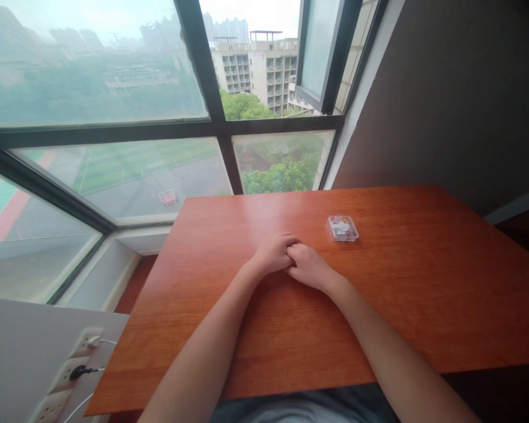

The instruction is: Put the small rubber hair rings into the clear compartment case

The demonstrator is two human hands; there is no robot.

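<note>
My left hand [274,252] and my right hand [311,265] rest clasped together on the wooden table. Both are closed, with the fingers folded against each other, and no object shows in either one. Most fingertips are hidden where the hands meet. Beyond my right hand and a little to its right sits a small clear plastic box [342,229], apart from both hands. Small pale and coloured pieces show through its walls, too small to name.
The reddish-brown table [414,276] reaches from my lap to the windows. A dark window frame [158,130] runs along the far side, with one pane [320,53] swung outward. Wall sockets [68,373] with plugged-in cables are at lower left. A grey wall [445,100] rises at right.
</note>
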